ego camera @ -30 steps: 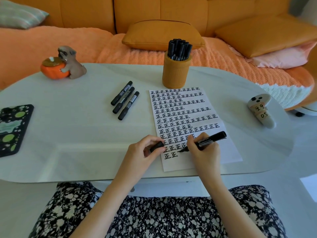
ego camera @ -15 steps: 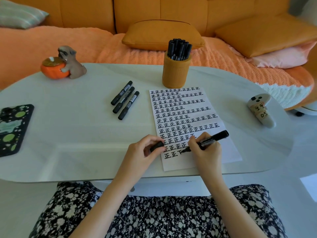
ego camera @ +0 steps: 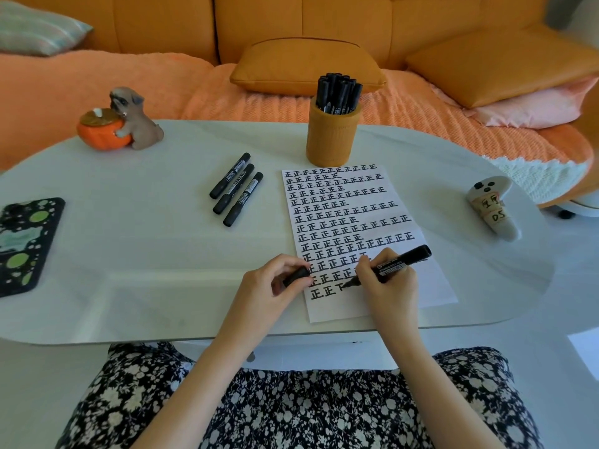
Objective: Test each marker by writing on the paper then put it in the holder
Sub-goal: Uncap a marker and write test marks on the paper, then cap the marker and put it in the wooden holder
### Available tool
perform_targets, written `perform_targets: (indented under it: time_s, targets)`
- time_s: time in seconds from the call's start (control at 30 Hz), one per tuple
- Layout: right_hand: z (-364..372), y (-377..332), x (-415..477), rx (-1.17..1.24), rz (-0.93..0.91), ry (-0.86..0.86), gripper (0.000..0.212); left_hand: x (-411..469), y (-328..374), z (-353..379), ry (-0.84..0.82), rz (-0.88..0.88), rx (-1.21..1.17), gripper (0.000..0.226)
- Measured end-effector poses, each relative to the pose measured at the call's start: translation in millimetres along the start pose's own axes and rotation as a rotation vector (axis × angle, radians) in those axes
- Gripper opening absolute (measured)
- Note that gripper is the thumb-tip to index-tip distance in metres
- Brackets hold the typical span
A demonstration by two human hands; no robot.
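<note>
Down at the near edge a floral skirt [ego camera: 291,400] fills the lap, and both forearms reach over the rim of the white table [ego camera: 146,254]. The left hand [ego camera: 272,283] curls its fingers round a black cap [ego camera: 296,276], resting right at the left edge of the paper [ego camera: 431,286]. The right hand [ego camera: 385,283] grips the open marker [ego camera: 395,264] in a writing hold, barrel slanting up to the right. Its tip is pressed to the sheet in the bottom row, beside two finished characters and a part-drawn third. Rows of the same black character fill the paper above, right up to its far edge. Left of the sheet, three capped markers [ego camera: 236,189] lie side by side on the table, angled alike. At the far left sits a dark phone case [ego camera: 22,244] with green spots; on the right lies a small white ghost figure [ego camera: 489,205]. Just beyond the paper's top edge stands the orange holder [ego camera: 332,137], upright, packed with stored markers [ego camera: 338,90]. Back left, a pug figurine [ego camera: 136,121] hugs an orange pumpkin pot [ego camera: 100,131]. Behind it all runs an orange sofa [ego camera: 162,24].
</note>
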State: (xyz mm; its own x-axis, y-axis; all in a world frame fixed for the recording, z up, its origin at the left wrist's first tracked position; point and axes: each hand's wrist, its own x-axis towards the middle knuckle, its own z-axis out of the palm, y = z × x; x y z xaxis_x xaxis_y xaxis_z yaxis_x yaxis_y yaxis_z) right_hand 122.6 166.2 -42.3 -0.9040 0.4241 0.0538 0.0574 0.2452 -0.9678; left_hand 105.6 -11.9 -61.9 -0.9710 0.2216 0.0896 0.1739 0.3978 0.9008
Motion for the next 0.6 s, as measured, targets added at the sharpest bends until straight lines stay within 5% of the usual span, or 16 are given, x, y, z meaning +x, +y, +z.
perform_targets:
  time_s: [0.6]
  targets:
    - [2.9, -0.6, -1.1, 0.006, 0.043, -0.026, 0.030, 0.2, 1.2, 0.5, 0.009, -0.004, -0.003, 0.019]
